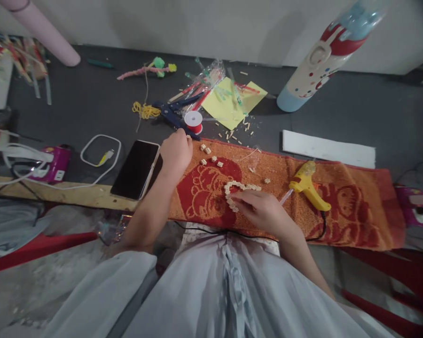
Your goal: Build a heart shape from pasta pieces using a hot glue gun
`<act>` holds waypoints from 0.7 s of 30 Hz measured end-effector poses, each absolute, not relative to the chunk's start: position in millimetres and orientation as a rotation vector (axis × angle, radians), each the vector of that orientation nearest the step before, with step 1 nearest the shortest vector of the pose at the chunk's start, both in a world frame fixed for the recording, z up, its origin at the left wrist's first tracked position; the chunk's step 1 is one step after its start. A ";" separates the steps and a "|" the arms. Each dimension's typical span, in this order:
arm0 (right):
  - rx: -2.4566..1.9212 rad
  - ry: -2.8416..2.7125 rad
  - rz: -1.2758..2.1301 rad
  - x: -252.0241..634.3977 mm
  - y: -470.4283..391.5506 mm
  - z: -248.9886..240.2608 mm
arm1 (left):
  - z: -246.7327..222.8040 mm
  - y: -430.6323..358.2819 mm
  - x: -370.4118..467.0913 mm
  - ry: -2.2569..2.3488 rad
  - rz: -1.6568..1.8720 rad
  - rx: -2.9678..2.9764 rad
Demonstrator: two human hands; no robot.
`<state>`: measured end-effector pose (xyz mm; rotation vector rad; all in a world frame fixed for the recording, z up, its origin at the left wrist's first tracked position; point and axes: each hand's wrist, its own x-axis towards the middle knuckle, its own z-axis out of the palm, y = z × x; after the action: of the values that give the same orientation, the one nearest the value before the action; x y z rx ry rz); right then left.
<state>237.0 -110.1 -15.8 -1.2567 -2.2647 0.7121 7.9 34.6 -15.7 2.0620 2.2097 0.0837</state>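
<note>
On an orange and red towel (275, 176) lies a heart-like curve of small cream pieces (229, 188). My right hand (262, 210) bends over its lower right side, fingers closed against the pieces and partly hiding them. My left hand (178, 149) is closed at the towel's upper left edge, with a small cream block (188, 136) showing at its fingertips. Just beyond it are a red thread spool (193, 123) and dark blue pliers (172, 116). Several loose cream blocks (214, 159) lie between the hands. A yellow glue gun (307, 185) rests right of my right hand.
A phone (136, 169) lies left of my left arm. Yellow paper (225, 105), cut bits and yellow string (146, 111) are farther back. A bottle (313, 70) stands back right, near a white strip (327, 149). The glue gun's cord (325, 227) runs over the front edge.
</note>
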 end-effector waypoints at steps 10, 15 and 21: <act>-1.279 -2.256 0.694 233.8 -108.2 -17.0 | -6.2 26.0 7.8 2.147 0.087 2.127; -1.336 -2.090 0.627 229.2 -101.3 -10.7 | 2.4 -10.7 10.4 1.841 0.681 1.890; -1.308 -1.885 0.530 215.9 -93.5 0.7 | -0.5 -59.7 27.3 0.874 0.723 0.694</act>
<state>215.9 -93.5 0.7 -1.3076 -1.8852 0.5296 27.3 -59.7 -0.5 0.6944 0.8736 0.7229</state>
